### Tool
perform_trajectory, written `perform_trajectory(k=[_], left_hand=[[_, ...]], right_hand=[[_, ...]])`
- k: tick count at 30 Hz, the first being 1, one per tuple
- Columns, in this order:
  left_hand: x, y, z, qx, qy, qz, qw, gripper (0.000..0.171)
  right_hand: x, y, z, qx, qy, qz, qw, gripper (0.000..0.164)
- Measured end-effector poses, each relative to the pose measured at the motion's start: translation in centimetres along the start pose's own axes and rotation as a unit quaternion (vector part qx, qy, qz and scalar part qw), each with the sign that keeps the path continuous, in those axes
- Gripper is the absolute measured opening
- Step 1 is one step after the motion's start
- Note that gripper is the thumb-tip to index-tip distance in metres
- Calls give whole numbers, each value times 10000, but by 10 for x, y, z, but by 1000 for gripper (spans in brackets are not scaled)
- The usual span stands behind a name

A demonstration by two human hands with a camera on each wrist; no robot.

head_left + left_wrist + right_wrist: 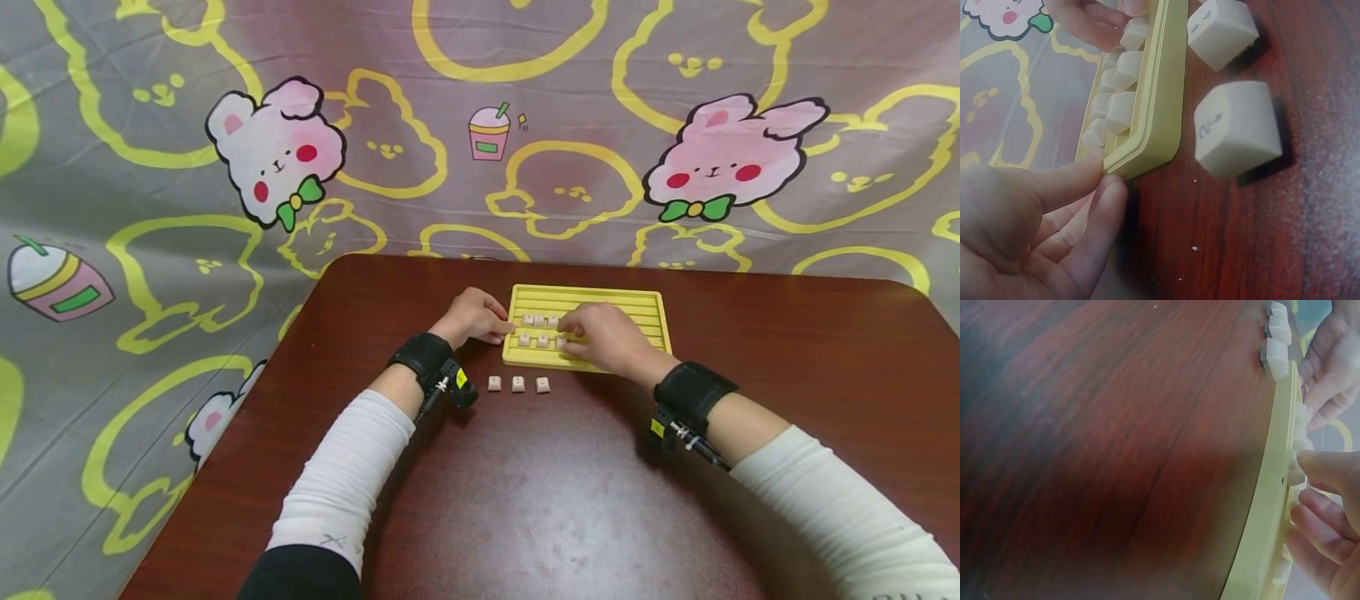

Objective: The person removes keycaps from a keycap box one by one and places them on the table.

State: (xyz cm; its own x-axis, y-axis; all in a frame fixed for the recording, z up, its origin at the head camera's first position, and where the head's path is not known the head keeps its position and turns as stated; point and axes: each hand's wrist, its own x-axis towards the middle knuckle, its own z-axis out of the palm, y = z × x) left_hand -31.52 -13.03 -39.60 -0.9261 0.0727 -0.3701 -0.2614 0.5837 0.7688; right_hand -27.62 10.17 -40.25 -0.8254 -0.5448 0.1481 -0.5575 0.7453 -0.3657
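A yellow slotted tray (615, 308) lies on the table with white keycaps in two of its rows. My left hand (474, 315) pinches the tray's near left corner between thumb and finger, as the left wrist view shows. Over the tray, my right hand (609, 337) pinches a keycap (561, 342) at the right end of the nearer row; its fingers partly cover that cap. Beside it in this row sit two more keycaps, and three keycaps (539, 320) stand in the row behind. Marks show on top of the loose keycap (1238, 128) nearest the left wrist camera.
Three loose keycaps (518, 384) stand in a line on the brown table (525, 500), just in front of the tray. Behind the table hangs a patterned cloth (577, 100), which also covers the left side. Both wrists wear black straps with cameras.
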Motion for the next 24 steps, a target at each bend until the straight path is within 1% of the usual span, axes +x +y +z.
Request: perform_trajectory(k=[8, 13, 19, 24], left_hand=[[0, 0, -1, -64, -33, -21, 10000, 28], [0, 1, -1, -98, -71, -1, 9999, 27], [-1, 2, -2, -183, -79, 21, 9998, 26], [0, 1, -1, -175, -60, -3, 9998, 25]], right_hand=[[2, -1, 5, 62, 37, -108, 9999, 25], [3, 0, 9, -24, 16, -54, 10000, 22], [4, -1, 9, -60, 66, -48, 9999, 19], [4, -2, 9, -89, 2, -51, 9999, 16]])
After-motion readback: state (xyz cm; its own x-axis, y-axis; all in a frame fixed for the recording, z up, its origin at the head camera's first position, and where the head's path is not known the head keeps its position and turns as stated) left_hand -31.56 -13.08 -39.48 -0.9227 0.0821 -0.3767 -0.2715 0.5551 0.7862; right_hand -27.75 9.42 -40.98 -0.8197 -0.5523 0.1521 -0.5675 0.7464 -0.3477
